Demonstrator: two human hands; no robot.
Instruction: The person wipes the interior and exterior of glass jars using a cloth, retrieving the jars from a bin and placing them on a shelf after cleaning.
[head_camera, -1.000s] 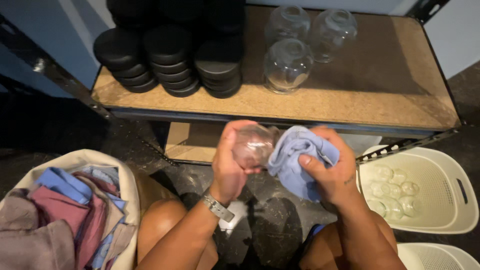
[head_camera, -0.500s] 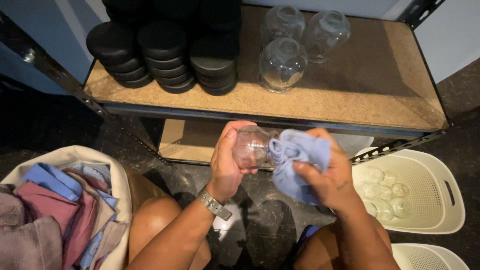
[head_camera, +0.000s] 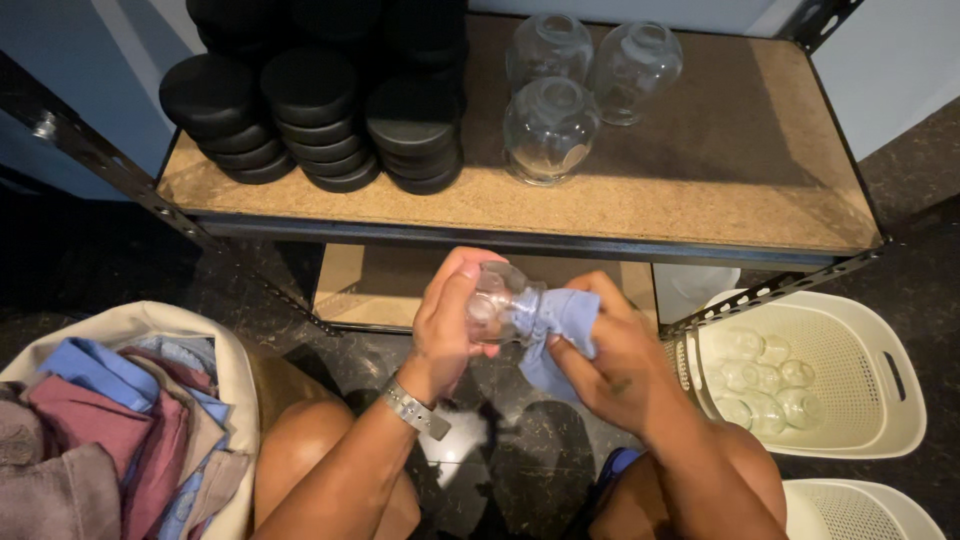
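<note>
Two hands meet just below the shelf (head_camera: 700, 215): left hand (head_camera: 448, 325) grips a glass jar (head_camera: 497, 300) lying sideways, mouth toward the right hand (head_camera: 610, 355), which clutches a blue cloth (head_camera: 553, 318) pushed in.

A storeroom or back room: a metal-framed shelf with a chipboard deck (head_camera: 700, 180) holds stacked black round lids (head_camera: 310, 110) and clear glass jars (head_camera: 550, 125), with cream plastic baskets (head_camera: 880, 420) on dark floor.
</note>
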